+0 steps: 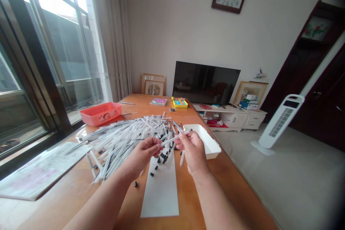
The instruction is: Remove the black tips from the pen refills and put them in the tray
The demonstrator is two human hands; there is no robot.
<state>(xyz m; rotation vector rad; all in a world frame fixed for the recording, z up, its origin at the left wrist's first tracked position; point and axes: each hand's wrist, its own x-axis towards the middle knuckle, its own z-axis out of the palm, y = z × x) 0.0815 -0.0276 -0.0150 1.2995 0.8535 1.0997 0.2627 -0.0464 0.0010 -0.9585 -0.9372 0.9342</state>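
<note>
Between my two hands runs a translucent white pen barrel (172, 139), slanting up to the right, with a dark tip at its right end. My left hand (147, 152) pinches its lower left end. Thumb and fingers of my right hand (192, 148) close on it near the upper right end. A second pale tube (182, 158) sticks out below the right fingers. Small black caps (163, 158) lie scattered on a white paper strip (159, 201) under my hands. To the left spreads a big heap of clear pen barrels (121, 138) mixed with thin dark pieces.
A white tray (214, 147) stands right of my right hand at the table edge. At the far left is a red plastic box (101, 114). A book (158, 102) and a yellow box (179, 104) lie at the back; a sheet-covered board (35, 172) lies at left.
</note>
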